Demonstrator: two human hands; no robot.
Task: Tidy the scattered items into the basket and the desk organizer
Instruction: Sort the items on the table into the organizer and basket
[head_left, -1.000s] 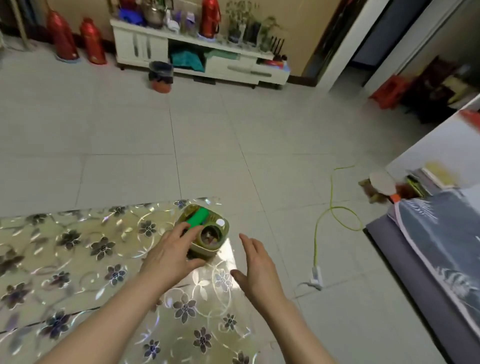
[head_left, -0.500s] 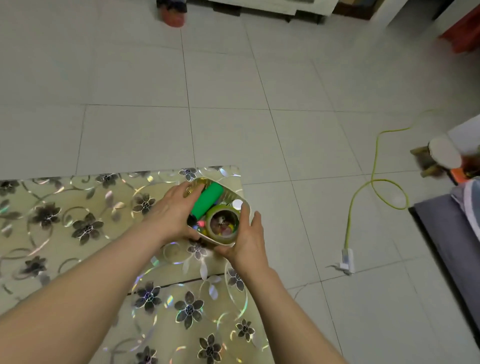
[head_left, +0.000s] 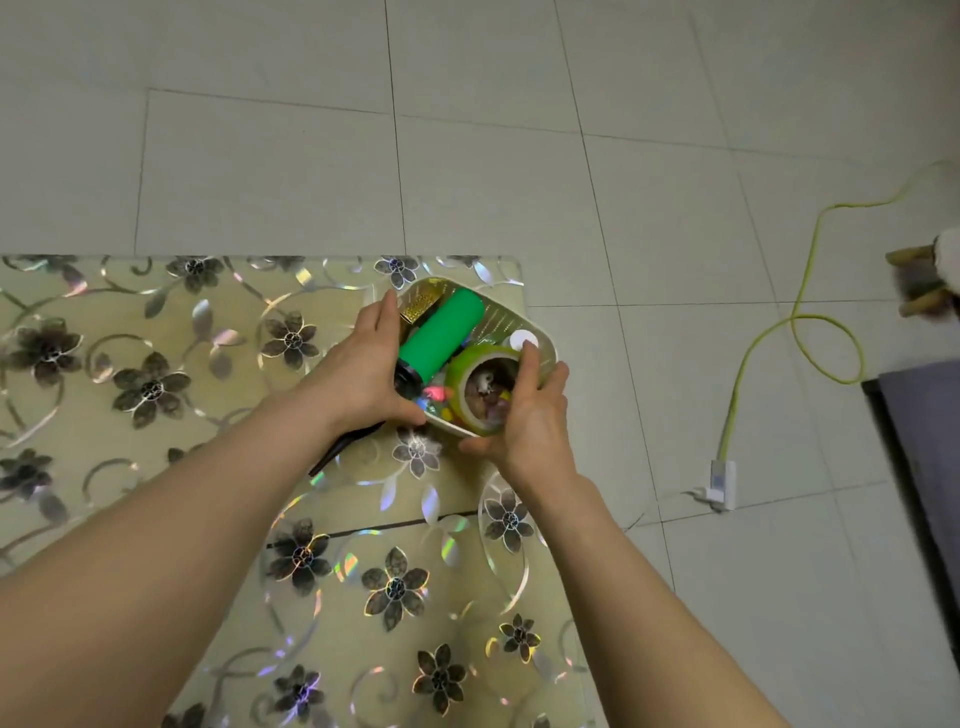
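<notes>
Both hands grip the basket (head_left: 540, 347) at the table's (head_left: 156, 467) far corner: left hand (head_left: 358, 374) curled round one side, right hand (head_left: 524, 421) round the other. Risk: so near the edge, tilting could spill the green roller (head_left: 441, 335) or tape roll (head_left: 480, 384).

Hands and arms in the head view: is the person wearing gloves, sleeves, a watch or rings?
No. The left hand and right hand are bare, with no gloves. Both forearms are uncovered to the frame's edge, so no sleeves show. No watch, bracelet or band sits on either wrist, and no rings are visible on the fingers.
</notes>
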